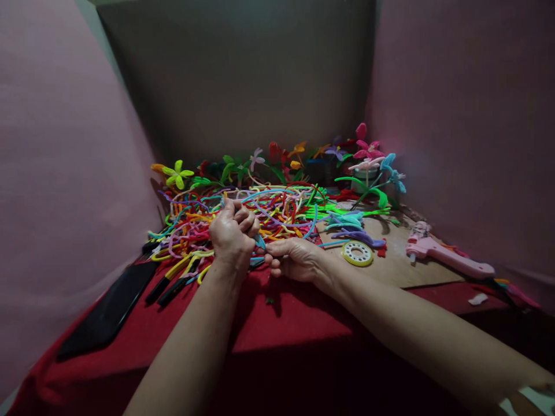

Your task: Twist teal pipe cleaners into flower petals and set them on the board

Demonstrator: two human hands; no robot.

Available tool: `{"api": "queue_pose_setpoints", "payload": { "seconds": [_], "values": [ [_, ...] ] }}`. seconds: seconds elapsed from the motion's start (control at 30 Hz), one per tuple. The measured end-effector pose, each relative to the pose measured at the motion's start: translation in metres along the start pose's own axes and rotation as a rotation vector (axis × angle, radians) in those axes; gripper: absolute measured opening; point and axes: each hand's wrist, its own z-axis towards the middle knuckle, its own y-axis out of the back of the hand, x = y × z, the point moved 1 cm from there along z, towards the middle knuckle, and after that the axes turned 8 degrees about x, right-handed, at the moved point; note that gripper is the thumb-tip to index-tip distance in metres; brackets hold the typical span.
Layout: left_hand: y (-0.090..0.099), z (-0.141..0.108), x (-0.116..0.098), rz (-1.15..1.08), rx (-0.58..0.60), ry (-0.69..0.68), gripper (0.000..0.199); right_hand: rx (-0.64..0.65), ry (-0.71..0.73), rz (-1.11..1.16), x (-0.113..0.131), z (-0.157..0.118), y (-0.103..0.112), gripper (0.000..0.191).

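Note:
My left hand (234, 228) is closed around a blue pipe cleaner piece (260, 241), whose end sticks out below the fingers. Thumb and fingertips of my right hand (295, 257) pinch that same blue piece from the other side. Both hands are held over the front of a tangled heap of colourful pipe cleaners (191, 222). A long light-blue pipe cleaner (313, 222) curves up just behind my right hand. The part inside my left fist is hidden.
Pipe cleaner flowers (177, 174) line the back. On the right, a brown board (390, 271) carries a yellow-rimmed disc (358, 253) and a pink glue gun (446, 254). A black phone-like slab (108, 312) and black-handled tools (173, 292) lie left on the red cloth (295, 323).

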Motion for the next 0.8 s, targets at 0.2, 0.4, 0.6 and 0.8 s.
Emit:
{"api": "queue_pose_setpoints", "payload": {
  "seconds": [0.2,0.4,0.6,0.8],
  "values": [
    [-0.002,0.000,0.000,0.055,0.108,0.016,0.030,-0.090,0.103,-0.075,0.005,-0.003,-0.002,0.012],
    [0.007,0.000,0.005,0.332,0.350,0.341,0.026,-0.138,0.225,-0.034,0.013,-0.005,0.001,0.012],
    [0.017,0.001,0.006,0.508,0.451,0.453,0.032,-0.173,0.272,-0.025,0.015,-0.006,0.001,0.011],
    [0.014,0.002,0.009,0.710,0.331,0.258,0.020,-0.137,0.318,-0.046,0.015,-0.004,0.004,0.010]
  ]
}}
